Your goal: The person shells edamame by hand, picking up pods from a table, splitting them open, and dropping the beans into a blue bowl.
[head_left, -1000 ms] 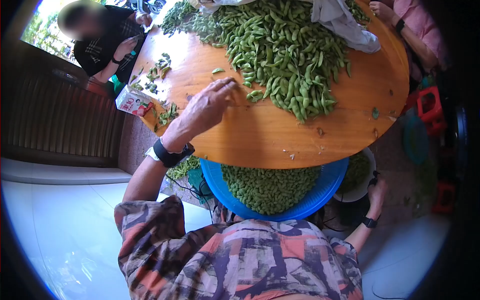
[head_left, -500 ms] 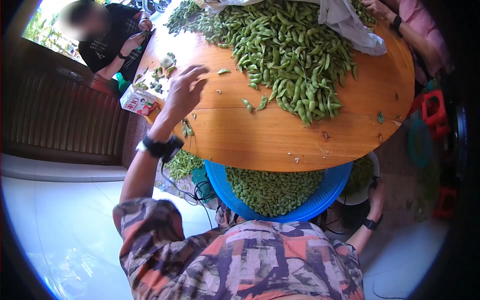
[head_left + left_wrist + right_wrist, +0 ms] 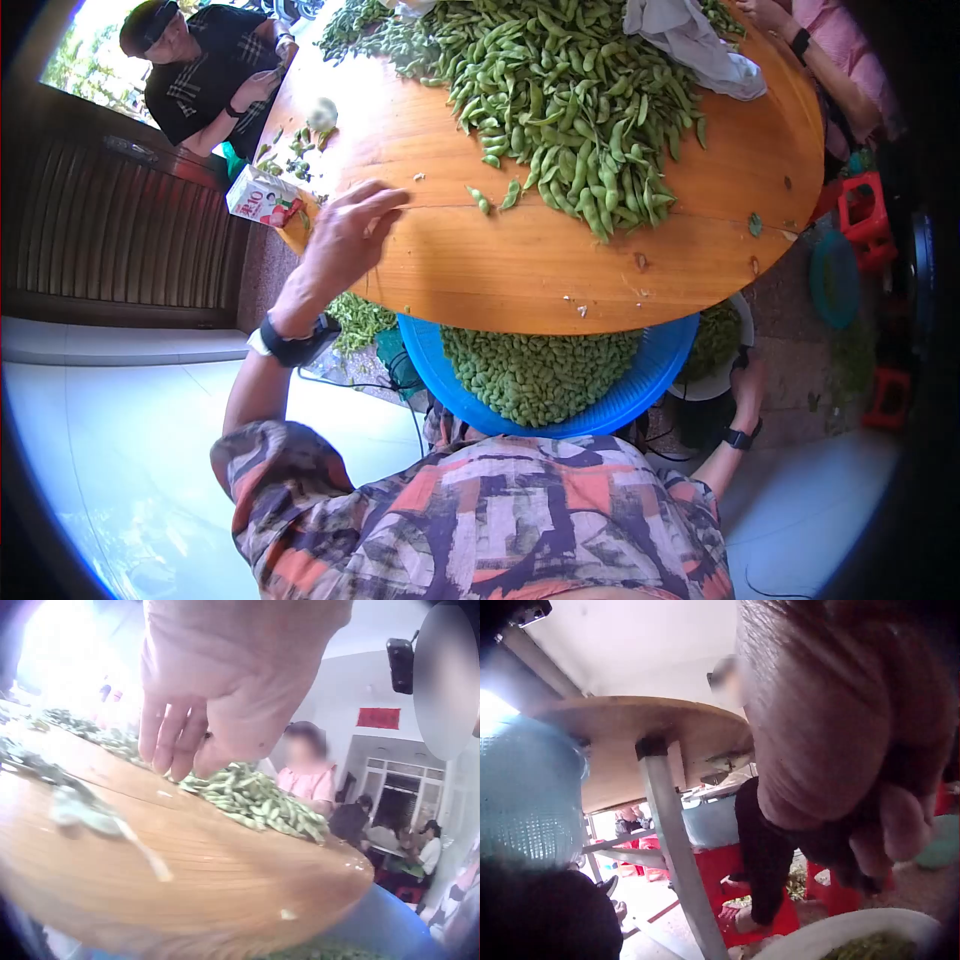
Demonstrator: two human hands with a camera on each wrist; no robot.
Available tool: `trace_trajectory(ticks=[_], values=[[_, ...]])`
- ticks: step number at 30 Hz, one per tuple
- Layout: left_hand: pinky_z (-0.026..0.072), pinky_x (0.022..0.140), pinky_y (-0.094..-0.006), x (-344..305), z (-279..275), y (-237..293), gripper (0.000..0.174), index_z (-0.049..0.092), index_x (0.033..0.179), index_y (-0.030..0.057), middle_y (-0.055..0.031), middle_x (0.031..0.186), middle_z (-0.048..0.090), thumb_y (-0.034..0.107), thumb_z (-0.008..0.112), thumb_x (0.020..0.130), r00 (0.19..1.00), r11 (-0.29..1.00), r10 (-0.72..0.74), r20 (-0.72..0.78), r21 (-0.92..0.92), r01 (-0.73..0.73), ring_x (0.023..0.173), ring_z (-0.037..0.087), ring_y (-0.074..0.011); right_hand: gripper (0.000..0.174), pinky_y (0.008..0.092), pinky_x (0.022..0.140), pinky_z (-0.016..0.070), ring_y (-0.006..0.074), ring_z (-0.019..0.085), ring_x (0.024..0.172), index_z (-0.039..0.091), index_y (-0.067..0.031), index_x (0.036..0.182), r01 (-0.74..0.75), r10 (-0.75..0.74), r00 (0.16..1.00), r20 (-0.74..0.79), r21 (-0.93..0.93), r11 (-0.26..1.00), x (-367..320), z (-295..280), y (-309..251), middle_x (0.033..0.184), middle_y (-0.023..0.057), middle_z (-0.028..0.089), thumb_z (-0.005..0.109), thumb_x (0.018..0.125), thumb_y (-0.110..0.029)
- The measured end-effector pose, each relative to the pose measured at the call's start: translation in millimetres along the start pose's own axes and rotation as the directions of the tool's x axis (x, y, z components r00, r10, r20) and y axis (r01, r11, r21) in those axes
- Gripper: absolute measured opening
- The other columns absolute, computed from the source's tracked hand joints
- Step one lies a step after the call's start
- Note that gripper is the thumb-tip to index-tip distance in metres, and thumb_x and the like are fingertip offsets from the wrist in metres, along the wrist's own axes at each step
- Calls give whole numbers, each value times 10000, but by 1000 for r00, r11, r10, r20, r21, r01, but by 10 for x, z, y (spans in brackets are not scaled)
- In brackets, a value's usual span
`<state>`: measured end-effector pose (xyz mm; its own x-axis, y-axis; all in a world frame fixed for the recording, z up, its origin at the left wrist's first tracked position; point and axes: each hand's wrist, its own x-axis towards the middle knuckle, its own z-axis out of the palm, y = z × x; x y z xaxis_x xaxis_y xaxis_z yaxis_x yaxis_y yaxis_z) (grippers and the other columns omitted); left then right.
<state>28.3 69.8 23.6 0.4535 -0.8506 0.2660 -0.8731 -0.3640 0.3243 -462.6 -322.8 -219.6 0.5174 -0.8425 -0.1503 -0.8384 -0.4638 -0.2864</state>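
Nearest, below the edge of the wooden table (image 3: 720, 262): a blue basin (image 3: 424, 370) with plenty of small green pieces inside, beans or pods, too small to tell. To the right, a white tub (image 3: 840, 924) with more green inside, and by its rim the right hand (image 3: 749, 380), held low with fingers curled — cannot tell around what, if anything, given the shadow in the right wrist view.

Judged as the step in hand: working piece by piece through the heap of soybean pods (image 3: 580, 120), with much left to do. Farther in, over the table's left part, the left hand (image 3: 345, 235), palm turned down, fingers pointed right, loosely bent and modestly parted from the thumb, with nothing visible in them. Below, apart from the fingertips, a stalked pod (image 3: 90, 814). Calling next, probably, for a short reach right to two loose pods (image 3: 480, 201) and a light thumb-and-finger pinch.

Farther still, right of centre, the heap itself — broad, with a white cloth (image 3: 695, 50) at its far right. Far left, a person in a dark top (image 3: 215, 75); far right, a person in pink (image 3: 848, 60).
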Motion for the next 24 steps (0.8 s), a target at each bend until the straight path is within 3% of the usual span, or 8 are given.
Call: trace_trajectory(ticks=[6, 8, 11, 13, 16, 20, 23, 24], values=[[531, 787, -393, 548, 518, 421, 209, 649, 1073, 27, -152, 1046, 634, 49, 639, 865, 974, 968, 223, -21, -116, -224, 955, 627, -337, 402, 453, 857, 486, 442, 607, 1012, 626, 73, 1128, 28, -29, 1000, 6, 33, 999, -2, -266, -352, 1013, 329, 627, 513, 745, 25], [501, 870, -433, 554, 619, 491, 237, 628, 1084, -8, -152, 1089, 620, 72, 620, 861, 970, 982, 155, 187, 82, -172, 1005, 603, -329, 404, 443, 862, 488, 441, 608, 1011, 628, 75, 1125, 29, -30, 999, 37, 33, 999, -68, -288, -345, 1008, 332, 628, 514, 741, 28], [443, 966, -465, 325, 712, 573, 298, 601, 1113, -45, -161, 1137, 599, 74, 615, 840, 934, 904, 347, 82, 235, -357, 1040, 583, -323, 413, 425, 873, 488, 426, 616, 1021, 626, 75, 1132, -95, 89, 993, 77, 77, 993, -216, -322, -335, 1018, 328, 633, 508, 738, 43], [393, 1031, -482, 139, 664, 676, 344, 587, 1126, -69, -171, 1171, 583, 71, 633, 815, 934, 900, 349, 80, 249, -357, 1072, 577, -312, 410, 418, 877, 486, 409, 626, 1028, 624, 72, 1142, -79, 73, 995, 69, 98, 992, -279, -313, -274, 1037, 320, 638, 502, 751, 51], [393, 1044, -496, -185, 468, 701, 382, 590, 1156, -41, -167, 1233, 575, 51, 654, 791, 929, 934, 328, 170, 86, -346, 1148, 564, -317, 407, 417, 888, 483, 394, 629, 1041, 624, 66, 1147, -61, 56, 998, 42, 141, 988, -278, -226, -165, 1059, 314, 638, 507, 757, 47], [385, 1062, -495, -679, 246, 422, 375, 601, 1168, -6, -167, 1254, 578, 34, 647, 797, 938, 921, 249, 243, 240, -307, 1206, 544, -326, 420, 421, 895, 480, 407, 612, 1063, 611, 64, 1165, -84, 78, 995, 58, 92, 992, -238, -123, -100, 1070, 312, 634, 517, 757, 35], [398, 1057, -476, -748, 208, -58, 343, 607, 1129, 1, -192, 1287, 562, 15, 639, 788, 998, 913, -17, -61, 406, 40, 1205, 539, -358, 434, 432, 899, 474, 425, 587, 1090, 596, 64, 1180, -60, 51, 995, 86, 108, 992, -195, -142, -184, 1087, 312, 626, 513, 755, 33], [404, 1053, -471, -702, 151, -124, 329, 611, 1116, 4, -198, 1291, 558, 3, 633, 787, 997, 877, -17, -76, 477, 51, 1203, 538, -364, 435, 437, 900, 470, 432, 578, 1098, 590, 66, 1184, -56, 45, 993, 110, 99, 993, -153, -147, -214, 1093, 316, 621, 508, 758, 33]])
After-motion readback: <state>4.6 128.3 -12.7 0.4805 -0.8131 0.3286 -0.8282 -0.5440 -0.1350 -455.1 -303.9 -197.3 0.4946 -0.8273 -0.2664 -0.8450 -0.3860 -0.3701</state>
